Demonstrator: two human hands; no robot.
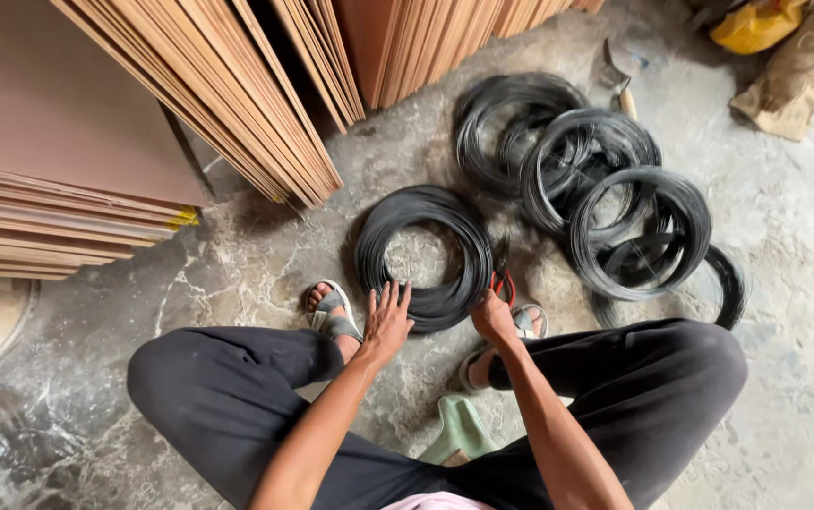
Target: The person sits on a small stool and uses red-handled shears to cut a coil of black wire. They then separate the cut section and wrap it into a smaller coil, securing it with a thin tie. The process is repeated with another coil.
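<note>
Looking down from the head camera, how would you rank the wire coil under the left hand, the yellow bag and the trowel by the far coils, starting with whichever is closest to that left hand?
1. Wire coil: touching the left hand, just ahead.
2. Trowel: far ahead, right, beyond the other coils.
3. Yellow bag: top right corner, farthest.

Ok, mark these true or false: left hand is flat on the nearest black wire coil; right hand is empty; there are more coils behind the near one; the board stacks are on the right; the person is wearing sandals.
1. The left hand rests on the nearest wire coil. True.
2. The right hand is empty. False: it grips a red-handled tool at the coil's edge.
3. More black coils lie behind the near one. True.
4. The board stacks are on the right. False: they stand at the left and top of the view.
5. The person wears sandals. True.
</note>
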